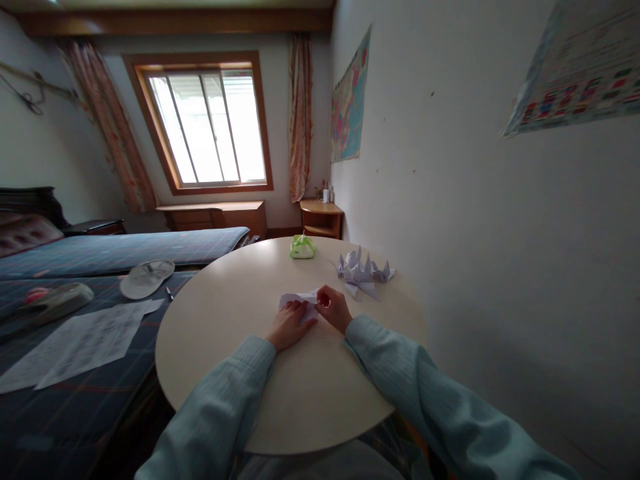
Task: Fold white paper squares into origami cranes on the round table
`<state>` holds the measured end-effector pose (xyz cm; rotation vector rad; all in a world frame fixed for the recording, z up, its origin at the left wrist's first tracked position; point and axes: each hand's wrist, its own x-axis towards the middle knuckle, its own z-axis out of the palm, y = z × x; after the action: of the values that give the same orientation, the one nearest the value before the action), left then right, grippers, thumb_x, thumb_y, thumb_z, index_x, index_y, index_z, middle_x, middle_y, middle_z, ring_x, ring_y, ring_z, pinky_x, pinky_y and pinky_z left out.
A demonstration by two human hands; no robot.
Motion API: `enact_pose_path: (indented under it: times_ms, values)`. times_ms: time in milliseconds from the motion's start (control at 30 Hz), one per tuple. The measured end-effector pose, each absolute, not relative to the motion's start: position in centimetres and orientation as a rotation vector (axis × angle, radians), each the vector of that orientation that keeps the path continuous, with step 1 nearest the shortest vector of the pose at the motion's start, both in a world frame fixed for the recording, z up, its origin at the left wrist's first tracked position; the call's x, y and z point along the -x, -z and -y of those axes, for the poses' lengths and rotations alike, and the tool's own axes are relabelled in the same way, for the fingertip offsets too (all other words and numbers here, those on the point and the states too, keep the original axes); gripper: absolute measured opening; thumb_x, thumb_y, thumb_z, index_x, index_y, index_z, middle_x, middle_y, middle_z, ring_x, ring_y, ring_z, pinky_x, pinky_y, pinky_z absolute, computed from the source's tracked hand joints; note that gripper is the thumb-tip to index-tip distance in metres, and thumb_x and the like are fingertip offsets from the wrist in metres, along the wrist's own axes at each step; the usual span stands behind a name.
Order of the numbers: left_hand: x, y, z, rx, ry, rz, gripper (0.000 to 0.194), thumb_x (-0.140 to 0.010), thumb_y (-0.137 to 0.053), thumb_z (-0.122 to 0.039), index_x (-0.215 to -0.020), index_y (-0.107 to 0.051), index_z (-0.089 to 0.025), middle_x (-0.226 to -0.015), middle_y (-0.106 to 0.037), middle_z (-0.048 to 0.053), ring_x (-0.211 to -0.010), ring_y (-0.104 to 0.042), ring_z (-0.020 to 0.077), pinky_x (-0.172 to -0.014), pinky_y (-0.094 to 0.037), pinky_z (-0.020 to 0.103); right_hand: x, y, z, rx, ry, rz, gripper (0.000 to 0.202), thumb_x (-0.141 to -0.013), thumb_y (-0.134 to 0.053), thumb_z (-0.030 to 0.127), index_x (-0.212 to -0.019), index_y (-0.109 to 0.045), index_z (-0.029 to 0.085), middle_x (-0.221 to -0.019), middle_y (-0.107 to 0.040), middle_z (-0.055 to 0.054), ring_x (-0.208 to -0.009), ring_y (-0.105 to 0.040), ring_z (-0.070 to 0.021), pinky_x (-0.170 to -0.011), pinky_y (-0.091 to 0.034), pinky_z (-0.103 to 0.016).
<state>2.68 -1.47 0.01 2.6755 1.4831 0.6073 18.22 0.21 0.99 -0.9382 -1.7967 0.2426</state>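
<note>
A piece of white paper (300,298) with a folded edge lies on the round cream table (215,333) in front of me. My left hand (291,325) rests over its near left part, fingers laid out on the sheet and thumb pointing right. At the paper's right side, my right hand (334,308) is closed in a pinch, thumb and forefinger on the edge. Parts of the sheet are hidden under both hands. Beyond my right hand stands a cluster of folded white paper pieces (363,270) with pointed tips.
A green and white soft packet (303,247) sits near the table's far edge. To the left, a bed (190,248) bears printed sheets (95,343), a light cap-like item (147,279) and a pen (169,293). A white wall (480,267) runs close along the right.
</note>
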Motion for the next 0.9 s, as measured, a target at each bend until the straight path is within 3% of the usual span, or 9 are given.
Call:
enact_pose_path:
  times_ms: [300, 633, 767, 900]
  values:
    - [-2.6, 0.0, 1.5, -2.702, -0.601, -1.505, 0.060, -0.074, -0.035, -0.055, -0.118, -0.041, -0.014, -0.104, -0.052, 0.011, -0.097, -0.045, 0.0246, -0.085, -0.035, 0.036, -18.3, -0.9, -0.1, 1.001, -0.250, 1.874, 0.010, -0.059, -0.048, 0.014, -0.062, -0.039, 0.018, -0.050, -0.039, 0.007, -0.046, -0.036, -0.0062, -0.047, -0.027, -0.018]
    - [-2.1, 0.4, 0.8, -2.647, -0.614, -1.663, 0.057, -0.079, -0.030, -0.049, -0.124, -0.035, -0.014, -0.116, -0.048, 0.012, -0.107, -0.041, 0.0238, -0.089, -0.032, 0.035, -18.3, -0.6, -1.2, 1.152, -0.268, 1.793, 0.014, -0.064, -0.052, 0.019, -0.062, -0.038, 0.018, -0.050, -0.038, 0.006, -0.046, -0.036, -0.0071, -0.046, -0.026, -0.019]
    - [-1.9, 0.1, 0.8, -2.612, -0.605, -1.754, 0.051, -0.082, -0.027, -0.042, -0.127, -0.029, -0.018, -0.111, -0.052, 0.010, -0.104, -0.043, 0.0224, -0.086, -0.033, 0.034, -18.2, -0.9, -0.7, 0.976, -0.282, 1.870, 0.011, -0.066, -0.052, 0.020, -0.062, -0.042, 0.018, -0.059, -0.045, 0.003, -0.055, -0.041, -0.0088, -0.051, -0.034, -0.020]
    - [-1.8, -0.2, 1.0, -2.611, -0.587, -1.791, 0.046, -0.084, -0.025, -0.031, -0.129, -0.025, -0.019, -0.105, -0.054, 0.009, -0.099, -0.046, 0.0203, -0.086, -0.033, 0.033, -18.2, -1.1, -0.4, 0.801, -0.272, 1.922, 0.010, -0.064, -0.048, 0.009, -0.069, -0.051, 0.017, -0.076, -0.050, -0.003, -0.074, -0.047, -0.0125, -0.062, -0.041, -0.024]
